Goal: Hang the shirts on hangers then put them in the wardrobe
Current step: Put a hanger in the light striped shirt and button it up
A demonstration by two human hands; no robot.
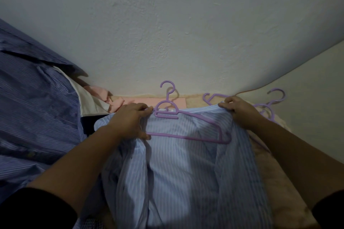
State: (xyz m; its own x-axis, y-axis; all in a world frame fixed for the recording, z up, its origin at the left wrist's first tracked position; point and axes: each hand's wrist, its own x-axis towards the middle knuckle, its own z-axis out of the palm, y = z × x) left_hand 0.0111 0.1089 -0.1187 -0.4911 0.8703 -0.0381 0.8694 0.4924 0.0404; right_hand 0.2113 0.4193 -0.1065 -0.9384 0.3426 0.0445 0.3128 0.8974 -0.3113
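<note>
Your left hand [128, 120] grips the left shoulder of the pale blue striped cotton shirt [178, 163], fingers curled round cloth and the end of the lilac plastic hanger [183, 126]. Your right hand [240, 112] pinches the shirt's right shoulder edge. The hanger lies on the shirt between your hands. More lilac hangers [268, 106] lie just beyond your right hand.

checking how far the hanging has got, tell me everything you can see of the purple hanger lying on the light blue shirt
The purple hanger looks like thin plastic, with a hook toward the wall, a small arch and a crossbar. It lies flat on the light blue striped shirt, its left end under fabric gripped by the left hand.
</note>
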